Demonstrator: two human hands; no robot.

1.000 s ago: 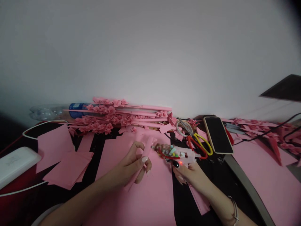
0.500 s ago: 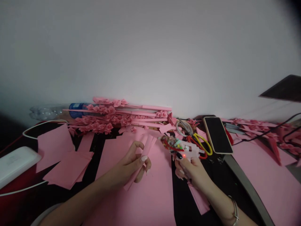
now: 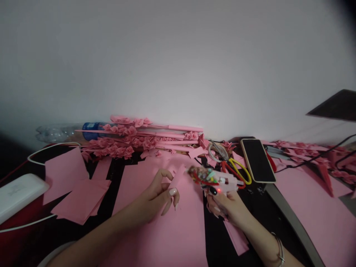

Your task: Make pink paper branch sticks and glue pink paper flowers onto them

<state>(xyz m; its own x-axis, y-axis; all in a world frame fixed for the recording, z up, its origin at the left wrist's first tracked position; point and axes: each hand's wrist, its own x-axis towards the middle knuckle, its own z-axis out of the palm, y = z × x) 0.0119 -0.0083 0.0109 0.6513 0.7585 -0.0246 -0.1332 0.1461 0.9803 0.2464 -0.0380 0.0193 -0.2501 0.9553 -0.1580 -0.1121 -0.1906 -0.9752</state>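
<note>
Near the centre, my left hand is closed on a rolled pink paper, pinched between thumb and fingers. My right hand grips a glue gun with a lit red light and a multicoloured, lumpy front part. The gun's nozzle points left, close to the upper end of the roll; whether they touch cannot be made out. Beneath my left hand lies a large pink sheet. A narrow pink paper strip lies just below my right hand.
Pink paper flowers and a plastic bottle lie along the wall. Scissors and a phone are behind my right hand. Pink squares and a white device sit left. A dark cable crosses the right.
The rolled paper in my left hand has turned, so its lower end no longer shows below my fingers. The glue gun has shifted slightly and its front part is turned differently.
</note>
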